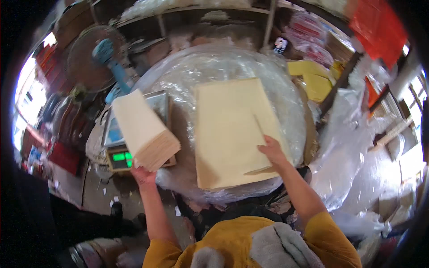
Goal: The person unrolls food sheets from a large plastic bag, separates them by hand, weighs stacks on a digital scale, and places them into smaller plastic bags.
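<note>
My left hand point(144, 172) grips the near end of a thick stack of cream paper point(140, 124), holding it tilted over a digital scale point(117, 160) with a metal pan and lit green digits. In front of me, a large pile of cream paper sheets point(231, 134) lies on a round, plastic-covered surface. Over the right side of that pile is my right hand point(272, 151), thumb pointing left. A thin, slender edge or strip point(258, 124) extends from its fingertips; blur hides whether it is a sheet's edge or a separate thing. Another narrow paper edge point(258, 171) shows below the hand.
Clear plastic wrap point(221, 63) covers the round surface. A blue fan point(110, 60) stands at the back left. Yellow sheets point(315, 80) and a phone point(280, 45) are at the back right. Plastic bags point(342, 150) hang at the right; a person's dark-clothed leg point(90, 217) is at lower left.
</note>
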